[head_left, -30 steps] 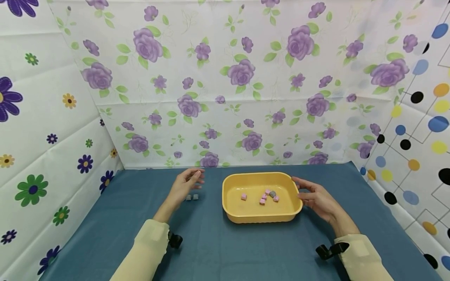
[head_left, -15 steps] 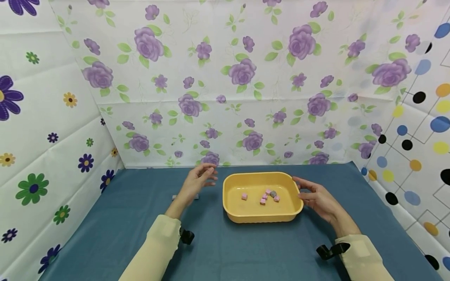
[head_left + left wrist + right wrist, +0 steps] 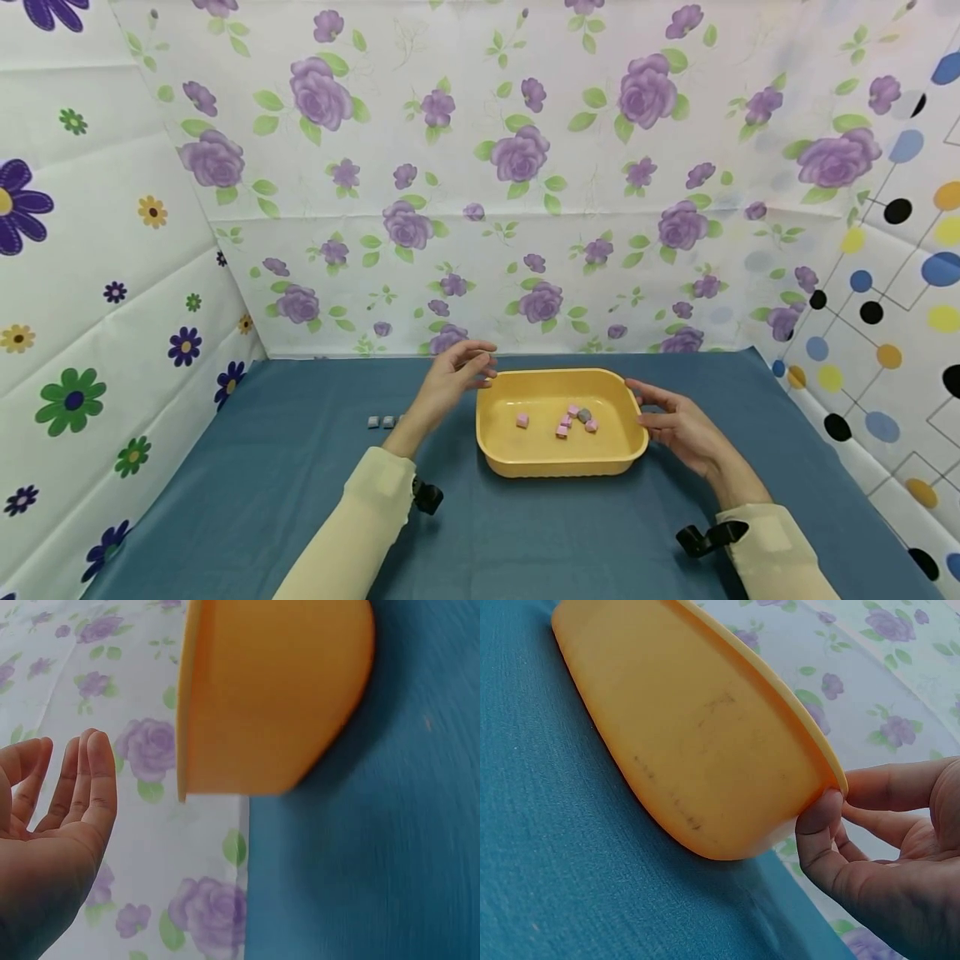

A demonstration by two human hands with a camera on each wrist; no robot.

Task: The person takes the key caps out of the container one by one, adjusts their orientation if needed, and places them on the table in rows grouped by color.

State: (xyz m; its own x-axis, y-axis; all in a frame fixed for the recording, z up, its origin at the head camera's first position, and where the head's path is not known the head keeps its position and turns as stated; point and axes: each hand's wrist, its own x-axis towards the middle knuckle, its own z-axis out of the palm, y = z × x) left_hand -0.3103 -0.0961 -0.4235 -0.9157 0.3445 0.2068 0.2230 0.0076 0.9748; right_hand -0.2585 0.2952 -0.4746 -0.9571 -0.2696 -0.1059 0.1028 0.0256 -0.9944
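Observation:
A shallow yellow plastic tub [image 3: 562,468] stands on the blue cloth, with several small pink cubes [image 3: 522,421] and one grey piece [image 3: 584,415] inside. My right hand [image 3: 686,433] pinches the tub's right rim between thumb and fingers, seen closely in the right wrist view. By the tub's back left corner hovers my left hand [image 3: 453,383], its fingers loosely bent and nothing visible in them. The left wrist view shows a gap between this hand and the tub wall [image 3: 262,697]. Small grey cubes [image 3: 373,422] lie in a row left of the tub, partly hidden by the left forearm.
Blue cloth [image 3: 247,500] covers the table. A white sheet with purple roses [image 3: 517,158] hangs along the back edge. Patterned sheets stand at the left [image 3: 120,250] and right [image 3: 892,333]. Each wrist carries a black camera mount [image 3: 427,497].
My left hand has moved right, from near the grey cubes to the tub's left rim, uncovering part of the cube row. My right hand keeps its grip on the rim.

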